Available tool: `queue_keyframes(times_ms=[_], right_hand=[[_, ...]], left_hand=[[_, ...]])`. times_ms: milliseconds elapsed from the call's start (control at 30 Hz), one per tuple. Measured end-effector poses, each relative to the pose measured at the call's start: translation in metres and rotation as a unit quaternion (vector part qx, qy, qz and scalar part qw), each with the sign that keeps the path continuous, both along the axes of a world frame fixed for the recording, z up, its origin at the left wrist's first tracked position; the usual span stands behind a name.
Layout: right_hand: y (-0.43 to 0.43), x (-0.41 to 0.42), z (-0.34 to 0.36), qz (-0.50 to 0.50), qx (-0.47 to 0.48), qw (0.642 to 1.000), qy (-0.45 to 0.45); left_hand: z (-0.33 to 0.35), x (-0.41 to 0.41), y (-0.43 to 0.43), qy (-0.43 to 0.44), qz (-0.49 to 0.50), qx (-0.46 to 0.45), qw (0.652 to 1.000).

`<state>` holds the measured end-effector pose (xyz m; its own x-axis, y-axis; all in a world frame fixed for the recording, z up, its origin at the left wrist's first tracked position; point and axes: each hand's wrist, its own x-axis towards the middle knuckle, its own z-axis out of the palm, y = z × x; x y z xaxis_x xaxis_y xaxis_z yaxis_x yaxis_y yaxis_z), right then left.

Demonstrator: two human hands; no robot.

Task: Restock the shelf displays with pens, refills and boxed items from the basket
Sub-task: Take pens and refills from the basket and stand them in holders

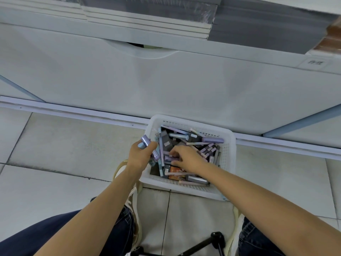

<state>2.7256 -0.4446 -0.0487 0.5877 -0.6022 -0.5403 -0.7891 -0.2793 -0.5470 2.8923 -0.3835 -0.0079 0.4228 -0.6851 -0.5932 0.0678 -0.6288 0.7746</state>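
Left hand (140, 154) fingers clasp about four lilac plastic tubes (145, 143) beside one white slotted plastic basket (230, 163). Right hand (186, 157) fingers pinch one lilac tube (168, 158) inside it.

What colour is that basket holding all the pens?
The basket is white, with slotted walls; the head view shows it.

Your left hand (140, 154) hides the middles of the purple tubes (145, 141) it grips. Your right hand (186, 157) covers its own fingertips in the basket (229, 163), so its hold is unclear. The shelf label (314, 62) blurs unreadably; the tripod (218, 237) runs off the bottom edge.
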Motion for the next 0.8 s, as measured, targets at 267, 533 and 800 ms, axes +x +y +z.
queue_keyframes(times_ms=[267, 533, 800], right_hand=[[-0.009, 0.002, -0.004, -0.053, -0.133, 0.985, -0.099], [-0.033, -0.01, -0.013, -0.082, -0.219, 0.972, 0.035], [-0.04, -0.01, -0.011, -0.13, -0.142, 0.981, -0.012]], left_hand=[[-0.003, 0.004, -0.005, 0.012, -0.009, -0.02, 1.0], [-0.005, 0.003, -0.008, 0.026, -0.007, -0.009, 1.0], [-0.009, 0.003, -0.012, 0.032, -0.008, -0.005, 0.999]])
